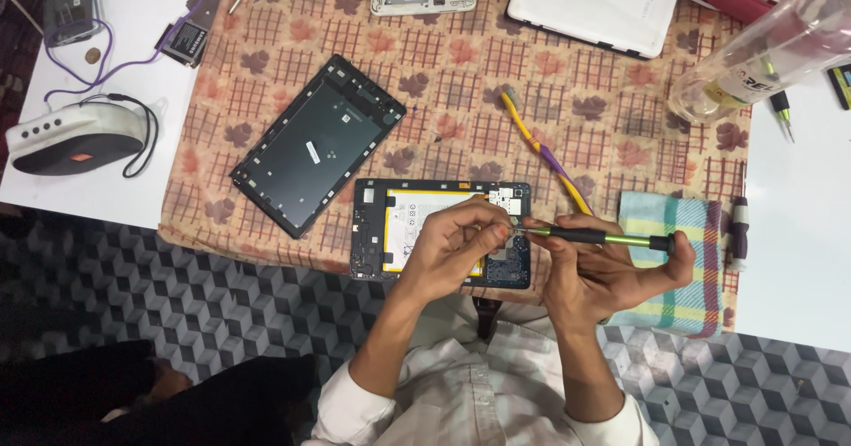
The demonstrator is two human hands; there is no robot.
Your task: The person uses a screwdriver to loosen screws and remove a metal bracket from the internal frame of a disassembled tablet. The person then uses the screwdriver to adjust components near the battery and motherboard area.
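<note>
Opened tablet point(425, 229): lies back-off on the patterned cloth point(461, 82) at the near edge of the desk point(798, 233), directly under both hands; a pale battery and a blue circuit board show inside its frame.
Screwdriver point(596, 236): green and black, held level, its tip pointing left over the tablet's right end.
Right hand point(603, 277): grasps the screwdriver, fingers curled round the shaft and one finger capping the butt end.
Left hand point(456, 242): fingertips pinched together at the screwdriver tip; what they pinch is too small to tell.
Back cover point(315, 144): dark, lies tilted on the cloth just left of the tablet, apart from it.
Toothbrush point(545, 149): yellow and purple, lies slantwise beyond the right hand.
Checked towel point(687, 224): folded, under and right of the right hand.
White tablet point(594, 7): at the far edge of the cloth.
Clear bottle point(762, 47): lies on its side at the far right.
Small speaker point(75, 136): white, on the bare desk at the left.
</note>
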